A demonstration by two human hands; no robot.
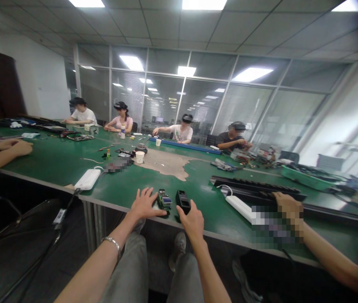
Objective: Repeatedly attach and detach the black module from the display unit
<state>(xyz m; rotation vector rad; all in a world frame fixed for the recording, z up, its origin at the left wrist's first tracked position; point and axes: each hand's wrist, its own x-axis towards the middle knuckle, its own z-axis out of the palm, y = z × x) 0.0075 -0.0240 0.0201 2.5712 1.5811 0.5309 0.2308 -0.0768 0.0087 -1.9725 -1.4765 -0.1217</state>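
The left hand (pixel 145 205) lies spread on the green bench top (pixel 55 158), its thumb just beside a small green circuit board (pixel 164 200); the right hand (pixel 192 221) rests open, its fingers apparently touching a black handheld unit (pixel 183 201); the board looks light and fragile, best taken by its edges; the unit looks stiff, best gripped along its sides; seated co-workers (pixel 181 134) work along the bench before a glass partition (pixel 242 107).

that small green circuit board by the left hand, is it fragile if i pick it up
Probably stiff rather than floppy, since the small green circuit board looks like a rigid flat card. Its exposed top-mounted parts are likely the fragile spot. It looks light, so a nudge from the left hand would probably slide it across the green tabletop, not roll it.
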